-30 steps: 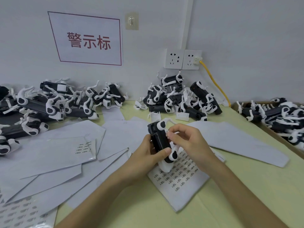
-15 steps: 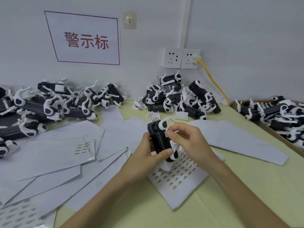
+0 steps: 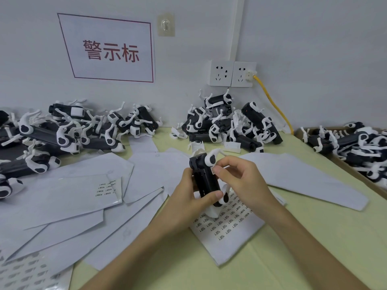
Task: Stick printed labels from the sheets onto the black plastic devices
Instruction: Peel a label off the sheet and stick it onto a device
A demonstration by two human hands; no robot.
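My left hand [image 3: 189,203] grips a black plastic device [image 3: 204,180] with white arms, held upright over the table's middle. My right hand [image 3: 240,178] pinches a small printed label [image 3: 213,170] against the device's upper right side, its thumb and forefinger at the label. Under both hands lies a label sheet [image 3: 228,227] with rows of small printed labels.
Heaps of the same devices lie at the back left [image 3: 62,135], back middle [image 3: 228,126] and in a cardboard box [image 3: 356,147] at right. Spent white backing sheets [image 3: 69,201] cover the left half of the yellow-green table [image 3: 314,237]. A yellow cable [image 3: 274,105] hangs from a wall socket.
My right hand has brought the small label against the device's upper side; my left hand keeps the device upright in much the same spot.
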